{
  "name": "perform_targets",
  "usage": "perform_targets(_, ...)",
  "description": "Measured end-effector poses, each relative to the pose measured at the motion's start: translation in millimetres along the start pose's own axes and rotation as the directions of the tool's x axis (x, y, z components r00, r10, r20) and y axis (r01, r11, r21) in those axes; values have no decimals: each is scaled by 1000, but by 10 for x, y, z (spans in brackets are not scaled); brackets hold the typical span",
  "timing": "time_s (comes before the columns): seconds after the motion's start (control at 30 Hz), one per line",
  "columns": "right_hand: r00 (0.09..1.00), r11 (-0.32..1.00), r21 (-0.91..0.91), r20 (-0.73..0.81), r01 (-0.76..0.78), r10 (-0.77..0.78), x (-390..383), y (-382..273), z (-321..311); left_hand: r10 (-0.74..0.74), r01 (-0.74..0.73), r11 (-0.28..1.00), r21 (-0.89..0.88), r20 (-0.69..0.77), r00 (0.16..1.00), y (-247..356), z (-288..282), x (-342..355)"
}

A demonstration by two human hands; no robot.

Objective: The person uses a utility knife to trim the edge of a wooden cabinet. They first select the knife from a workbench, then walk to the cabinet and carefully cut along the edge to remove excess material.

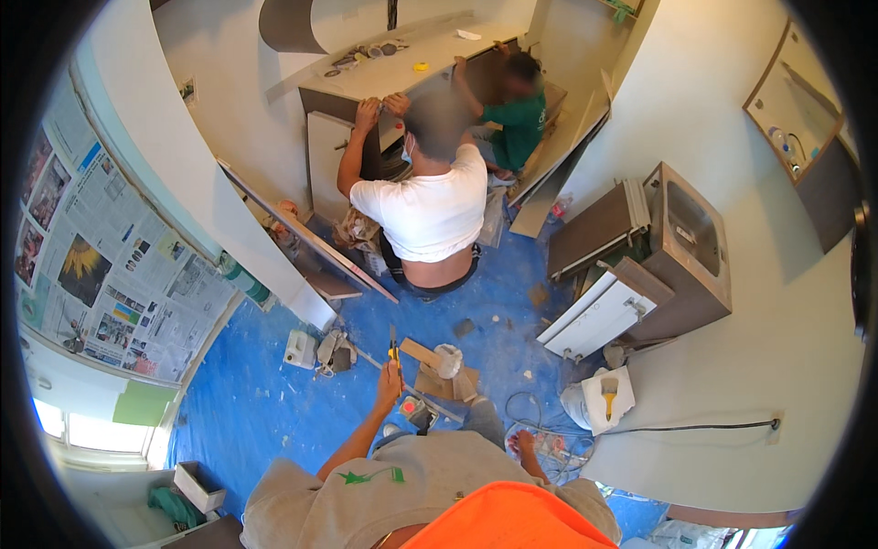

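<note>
Orange cap brim (512, 517) and a grey shirt (412, 485) w/ a green mark are seen at the bottom edge, nearest the camera. Left hand (390, 382) is raised and clenched round a yellow-handled utility knife (394, 349), blade pointing up, above the blue floor sheet (265, 393). Right hand (521, 445) is lowered near a coiled cable (535, 412); whether it grips anything can't be told. Wood offcuts (430, 366) and a pale rag (447, 360) are laid just beyond the knife.

Containers: a white bucket (594, 403) at right holds a yellow-handled brush (609, 395); a small grey box (198, 485) at lower left, contents not made out. A cabinet w/ a built-in sink (686, 247) is stood beside the bucket.

Further back, two other persons are crouched at a desk unit (402, 69); small items are scattered on its top.
</note>
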State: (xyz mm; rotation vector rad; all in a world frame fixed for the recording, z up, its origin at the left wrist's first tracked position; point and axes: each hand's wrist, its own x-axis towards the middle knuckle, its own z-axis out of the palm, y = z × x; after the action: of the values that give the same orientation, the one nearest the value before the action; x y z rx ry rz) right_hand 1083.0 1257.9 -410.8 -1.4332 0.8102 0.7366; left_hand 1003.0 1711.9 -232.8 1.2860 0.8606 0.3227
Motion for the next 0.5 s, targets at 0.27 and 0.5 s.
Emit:
perform_targets(0.27,973,972,-155,181,174,-145,716,-1077,383,-15,15,1000,-9,-101,995,60,581,32)
perform_targets(0.5,899,861,-336,353,382,-261,1185,-2448,600,3,-3,1000,4,-105,994,105,2070,-79)
